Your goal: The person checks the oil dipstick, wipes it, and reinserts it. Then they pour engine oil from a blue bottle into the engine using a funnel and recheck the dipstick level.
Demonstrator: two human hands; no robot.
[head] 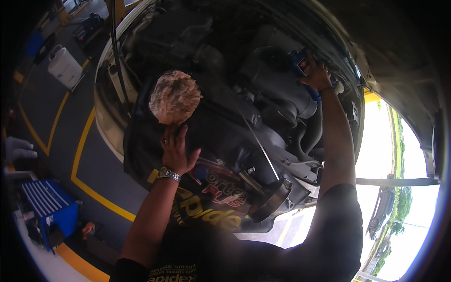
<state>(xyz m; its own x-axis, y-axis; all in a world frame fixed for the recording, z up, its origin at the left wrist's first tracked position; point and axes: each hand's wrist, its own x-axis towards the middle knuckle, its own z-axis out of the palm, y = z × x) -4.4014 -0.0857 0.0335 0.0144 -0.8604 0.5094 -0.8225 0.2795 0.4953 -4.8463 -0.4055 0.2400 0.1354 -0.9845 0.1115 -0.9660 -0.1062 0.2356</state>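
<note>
My left hand (178, 149) rests palm down on a black fender cover (144, 148) with printed lettering. Its fingertips reach the lower edge of a crumpled, stained cloth (175, 98), and the hand grasps nothing. Beyond the dark engine parts, my right hand (319, 74) grips a blue plastic bottle (297, 64) with a label at the far right of the engine bay. Where the bottle's mouth lies, I cannot tell. A small round blue cap (201, 173) sits on the cover by my left thumb. Right of it lies a dark, round metal tool (271, 202) with a handle.
A thin metal rod (260, 146) slants across the engine bay. The raised hood (398, 60) is at right, and a black upright rod (117, 60) at left. On the floor stand a white jug (65, 67) and a blue tool cabinet (58, 218). A gloved hand (21, 149) shows at far left.
</note>
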